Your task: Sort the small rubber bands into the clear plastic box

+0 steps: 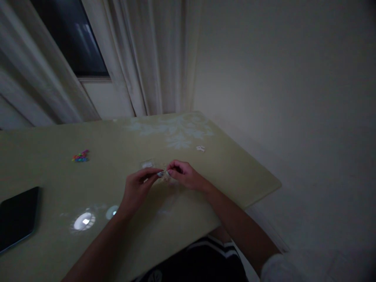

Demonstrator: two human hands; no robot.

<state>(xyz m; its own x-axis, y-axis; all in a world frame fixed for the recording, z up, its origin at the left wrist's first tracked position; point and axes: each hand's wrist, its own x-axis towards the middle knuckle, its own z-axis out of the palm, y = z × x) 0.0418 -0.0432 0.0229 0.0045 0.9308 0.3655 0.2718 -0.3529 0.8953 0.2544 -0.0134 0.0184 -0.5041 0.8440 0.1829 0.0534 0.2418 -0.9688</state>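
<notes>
My left hand [138, 188] and my right hand [185, 175] meet over the middle of a pale yellow-green table [117, 235]. Both hands are closed in a pinch on a small pale object [162, 173] held between their fingertips; it is too small and dim to name. A small clear packet or wrapper [147, 164] lies on the table just beyond my left hand.
A dark phone or tablet [18, 216] lies at the table's left edge. A small cluster of colourful bits [80, 156] sits at the far left. A small white piece [200, 148] lies near the far right. Curtains and a dark window stand behind the table.
</notes>
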